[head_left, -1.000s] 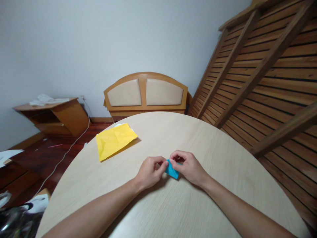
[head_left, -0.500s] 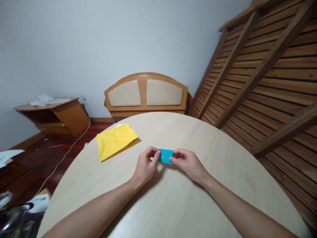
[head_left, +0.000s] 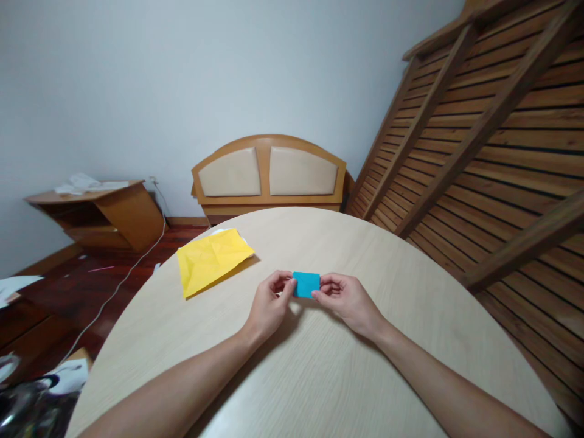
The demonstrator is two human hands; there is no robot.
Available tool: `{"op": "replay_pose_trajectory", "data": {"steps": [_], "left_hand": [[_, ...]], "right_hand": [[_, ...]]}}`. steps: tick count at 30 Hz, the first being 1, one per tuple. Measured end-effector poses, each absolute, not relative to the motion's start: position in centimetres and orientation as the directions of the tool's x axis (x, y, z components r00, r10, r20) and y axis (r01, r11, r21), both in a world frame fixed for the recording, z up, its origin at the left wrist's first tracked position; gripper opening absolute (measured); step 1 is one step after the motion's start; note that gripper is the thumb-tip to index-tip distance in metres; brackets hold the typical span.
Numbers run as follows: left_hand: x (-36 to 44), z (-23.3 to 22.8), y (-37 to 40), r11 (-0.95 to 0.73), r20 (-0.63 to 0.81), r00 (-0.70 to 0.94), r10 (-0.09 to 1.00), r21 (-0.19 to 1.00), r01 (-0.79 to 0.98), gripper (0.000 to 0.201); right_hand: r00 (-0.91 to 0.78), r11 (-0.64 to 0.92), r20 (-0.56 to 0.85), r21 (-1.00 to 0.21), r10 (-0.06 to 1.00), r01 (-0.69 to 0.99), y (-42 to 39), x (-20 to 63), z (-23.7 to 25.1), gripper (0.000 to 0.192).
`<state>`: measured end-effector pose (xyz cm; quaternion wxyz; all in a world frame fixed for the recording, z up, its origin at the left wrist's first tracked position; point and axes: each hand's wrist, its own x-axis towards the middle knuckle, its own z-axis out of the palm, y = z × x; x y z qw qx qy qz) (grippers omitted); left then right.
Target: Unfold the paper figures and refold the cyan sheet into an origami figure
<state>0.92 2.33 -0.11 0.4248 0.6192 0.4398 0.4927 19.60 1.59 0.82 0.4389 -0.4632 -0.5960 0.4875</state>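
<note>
A small blue piece of folded paper (head_left: 306, 285) is held up between my two hands, just over the pale round table (head_left: 365, 377). My left hand (head_left: 272, 299) pinches its left edge, thumb in front and fingers behind. At the right edge, my right hand (head_left: 345, 299) grips it the same way, its thumb near the lower corner. Creased yellow paper (head_left: 214, 260) lies on the table to the left of my hands, with something white partly showing beneath its far edge.
Beyond the table stands a wooden headboard (head_left: 264, 170) with cream panels. Wooden slats (head_left: 456, 146) lean along the right side. A low cabinet (head_left: 123, 216) with white papers is at the left, and a white cable (head_left: 116, 292) runs over the dark floor.
The blue paper has tilted slightly, so its face looks smoother and a bit wider. Both hands keep their pinch and have hardly moved.
</note>
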Motion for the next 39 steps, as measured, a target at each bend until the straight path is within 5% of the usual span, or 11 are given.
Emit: {"op": "replay_pose_trajectory", "data": {"steps": [19, 23, 27, 39], "left_hand": [[0.8, -0.4, 2.3, -0.292, 0.268, 0.141, 0.953, 0.938, 0.189, 0.029], [0.8, -0.3, 1.9, -0.379, 0.344, 0.164, 0.924, 0.88, 0.288, 0.021], [0.7, -0.3, 1.9, -0.472, 0.405, 0.253, 0.879, 0.819, 0.328, 0.017], [0.6, -0.1, 1.7, -0.562, 0.466, 0.327, 0.822, 0.753, 0.342, 0.015]], "right_hand": [[-0.276, 0.122, 0.063, -0.972, 0.959, 0.202, 1.4, 20.2, 0.6, 0.04], [-0.178, 0.33, 0.279, -0.836, 0.944, 0.438, 1.2, 20.9, 1.5, 0.031], [-0.274, 0.555, 0.486, -0.668, 0.83, 0.496, 0.9, 21.0, 2.2, 0.012], [-0.32, 0.578, 0.482, -0.654, 0.815, 0.488, 0.9, 20.5, 1.3, 0.009]]}}
